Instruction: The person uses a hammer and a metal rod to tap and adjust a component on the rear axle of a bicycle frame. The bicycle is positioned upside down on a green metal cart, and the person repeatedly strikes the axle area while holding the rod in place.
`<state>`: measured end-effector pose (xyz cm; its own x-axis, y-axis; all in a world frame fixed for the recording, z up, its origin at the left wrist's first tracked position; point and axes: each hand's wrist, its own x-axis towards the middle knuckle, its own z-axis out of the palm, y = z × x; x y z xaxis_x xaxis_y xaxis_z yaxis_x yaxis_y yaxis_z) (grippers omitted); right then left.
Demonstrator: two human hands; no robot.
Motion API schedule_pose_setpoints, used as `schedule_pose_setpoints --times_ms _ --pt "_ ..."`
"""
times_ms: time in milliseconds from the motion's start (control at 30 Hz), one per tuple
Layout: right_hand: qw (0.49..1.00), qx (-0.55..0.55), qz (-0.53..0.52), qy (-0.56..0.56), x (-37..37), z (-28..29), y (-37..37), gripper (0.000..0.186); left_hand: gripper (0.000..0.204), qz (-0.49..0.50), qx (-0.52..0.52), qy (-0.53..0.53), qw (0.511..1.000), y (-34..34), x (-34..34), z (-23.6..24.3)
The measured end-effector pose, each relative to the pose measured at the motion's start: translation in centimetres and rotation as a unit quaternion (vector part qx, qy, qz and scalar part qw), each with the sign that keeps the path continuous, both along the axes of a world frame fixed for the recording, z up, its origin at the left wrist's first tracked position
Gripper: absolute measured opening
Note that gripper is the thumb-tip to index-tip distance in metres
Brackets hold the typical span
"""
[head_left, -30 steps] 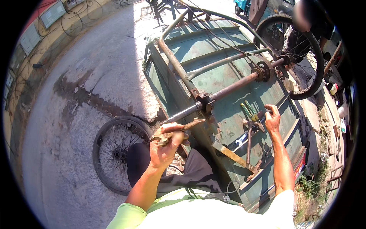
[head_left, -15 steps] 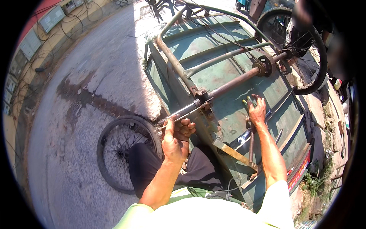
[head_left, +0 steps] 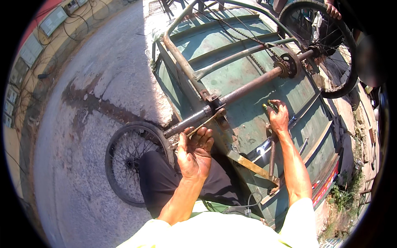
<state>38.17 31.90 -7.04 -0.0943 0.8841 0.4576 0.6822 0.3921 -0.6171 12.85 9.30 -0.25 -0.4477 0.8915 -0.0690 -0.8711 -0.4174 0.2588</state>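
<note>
My left hand [head_left: 194,159] is turned palm up, with a long, thin, rusty wrench [head_left: 202,124] between thumb and loosely curled fingers; its upper end rests by the clamp [head_left: 211,100] on the rusty axle tube [head_left: 252,88]. My right hand [head_left: 279,120] grips the yellow-green handled pliers [head_left: 271,106] on the green cart's underside [head_left: 233,124]. Beside it lie an open-end spanner [head_left: 262,147], a hammer-like tool with a rusty shaft [head_left: 272,159] and other metal pieces. A chain [head_left: 258,64] hangs by the sprocket [head_left: 290,66].
A loose spoked wheel [head_left: 116,165] lies beside my dark-trousered leg. A mounted wheel [head_left: 343,82] is at the upper right, another person's hand [head_left: 333,10] on its tyre. Meter boxes [head_left: 53,20] and cables line the left wall. Cracked concrete [head_left: 78,136] lies left of the cart.
My right hand has moved left and up onto the pliers. My left hand has turned palm up with looser fingers, and the wrench now slants more steeply toward the axle clamp.
</note>
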Motion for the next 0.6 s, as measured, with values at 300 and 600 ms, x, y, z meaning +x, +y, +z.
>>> schedule_pose_setpoints --times_ms 300,600 --pt "0.998 -0.027 0.020 0.056 0.2 -0.2 0.3 0.029 0.015 0.154 -0.072 0.618 0.767 4.1 0.4 9.0" --pt "0.995 -0.067 0.024 0.077 1.0 -1.7 1.6 0.030 0.017 -0.077 0.005 0.984 0.163 12.9 5.4 13.5"
